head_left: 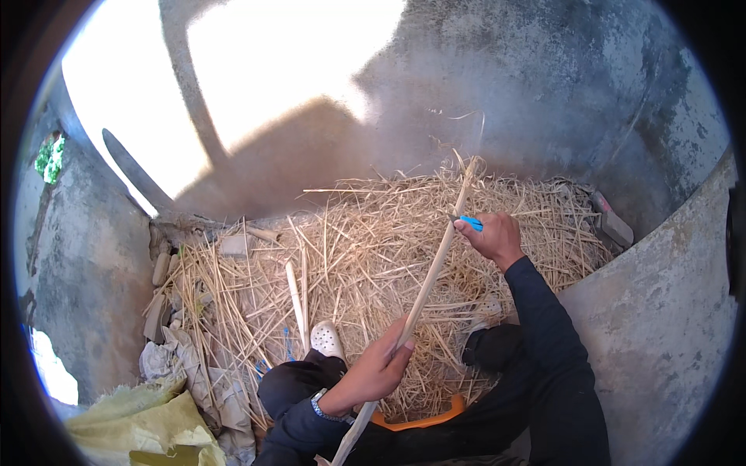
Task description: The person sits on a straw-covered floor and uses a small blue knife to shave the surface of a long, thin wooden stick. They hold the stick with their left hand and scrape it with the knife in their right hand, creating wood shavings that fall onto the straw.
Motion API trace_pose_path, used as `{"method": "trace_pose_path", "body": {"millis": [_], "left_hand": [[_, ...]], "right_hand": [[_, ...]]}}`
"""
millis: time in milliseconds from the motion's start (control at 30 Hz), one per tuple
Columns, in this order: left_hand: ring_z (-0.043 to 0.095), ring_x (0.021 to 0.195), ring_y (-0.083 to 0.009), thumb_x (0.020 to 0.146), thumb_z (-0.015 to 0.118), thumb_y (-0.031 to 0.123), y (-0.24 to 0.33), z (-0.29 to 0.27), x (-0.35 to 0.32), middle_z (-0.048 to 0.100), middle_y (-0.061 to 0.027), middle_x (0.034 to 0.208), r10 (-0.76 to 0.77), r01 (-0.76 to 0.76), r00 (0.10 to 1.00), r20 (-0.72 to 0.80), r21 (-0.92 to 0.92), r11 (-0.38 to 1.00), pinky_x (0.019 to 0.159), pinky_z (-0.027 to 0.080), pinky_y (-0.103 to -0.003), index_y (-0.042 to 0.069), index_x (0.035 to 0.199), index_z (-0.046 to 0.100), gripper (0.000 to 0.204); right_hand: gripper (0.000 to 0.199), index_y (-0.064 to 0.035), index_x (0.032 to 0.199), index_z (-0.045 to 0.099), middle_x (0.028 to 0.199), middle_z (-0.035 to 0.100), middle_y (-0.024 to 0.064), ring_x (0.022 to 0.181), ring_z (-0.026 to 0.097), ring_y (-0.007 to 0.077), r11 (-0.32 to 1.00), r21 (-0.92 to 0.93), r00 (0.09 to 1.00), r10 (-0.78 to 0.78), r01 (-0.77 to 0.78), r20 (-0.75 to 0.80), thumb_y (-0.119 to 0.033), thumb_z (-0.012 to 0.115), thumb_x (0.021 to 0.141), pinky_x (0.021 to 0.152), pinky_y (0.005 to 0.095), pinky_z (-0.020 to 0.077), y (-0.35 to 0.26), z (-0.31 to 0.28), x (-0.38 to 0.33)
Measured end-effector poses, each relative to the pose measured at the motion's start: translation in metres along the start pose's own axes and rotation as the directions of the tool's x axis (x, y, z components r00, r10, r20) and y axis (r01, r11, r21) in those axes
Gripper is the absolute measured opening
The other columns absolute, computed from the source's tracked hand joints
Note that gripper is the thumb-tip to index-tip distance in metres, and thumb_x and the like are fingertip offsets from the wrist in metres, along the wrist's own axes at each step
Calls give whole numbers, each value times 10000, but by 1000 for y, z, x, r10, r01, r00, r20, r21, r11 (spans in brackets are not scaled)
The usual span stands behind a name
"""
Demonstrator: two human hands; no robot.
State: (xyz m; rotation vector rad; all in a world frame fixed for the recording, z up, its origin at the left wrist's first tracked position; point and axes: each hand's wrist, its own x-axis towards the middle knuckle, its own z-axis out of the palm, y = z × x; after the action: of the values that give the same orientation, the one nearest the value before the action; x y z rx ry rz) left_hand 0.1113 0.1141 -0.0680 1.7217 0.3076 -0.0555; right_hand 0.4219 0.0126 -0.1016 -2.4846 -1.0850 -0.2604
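I see left hand (379,365) low, wrapped round pale wooden stick (433,273) slanting up rightward above straw-like strips (373,256). Right hand (499,237), arm extended, grips blue-handled knife (471,224) at stick's upper part.

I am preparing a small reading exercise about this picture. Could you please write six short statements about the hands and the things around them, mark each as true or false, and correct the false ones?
1. The left hand grips a long pale stick. True.
2. The ground is swept bare. False: loose straw-like pieces cover much of it.
3. The right hand holds a small tool with a blue handle. True.
4. The left foot is bare. False: it wears a white shoe with holes.
5. A yellow sheet lies at the lower left. True.
6. Both forearms are bare. False: dark sleeves cover them.
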Motion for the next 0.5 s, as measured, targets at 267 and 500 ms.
{"method": "trace_pose_path", "body": {"millis": [267, 500], "left_hand": [[524, 694, -189, 990, 439, 121, -4, 10, -2, 519, -94, 784, 33, -33, 999, 43, 8, 999, 671, 451, -325, 22, 1400, 342, 433], [388, 637, -45, 1021, 423, 174, -18, 11, 5, 407, 41, 734, 88, -89, 996, 29, 30, 996, 571, 370, -218, 37, 1376, 372, 385]], "right_hand": [[757, -102, 670, 706, 585, 617, 130, 574, 631, 314, 981, -93, 983, 164, -171, -86, -784, 413, 821, 518, 452, 467, 48, 1, 22], [790, -44, 636, 637, 537, 566, 130, 494, 577, 289, 975, -37, 968, 214, -220, -134, -791, 445, 808, 473, 432, 437, 59, 26, 22]]}}
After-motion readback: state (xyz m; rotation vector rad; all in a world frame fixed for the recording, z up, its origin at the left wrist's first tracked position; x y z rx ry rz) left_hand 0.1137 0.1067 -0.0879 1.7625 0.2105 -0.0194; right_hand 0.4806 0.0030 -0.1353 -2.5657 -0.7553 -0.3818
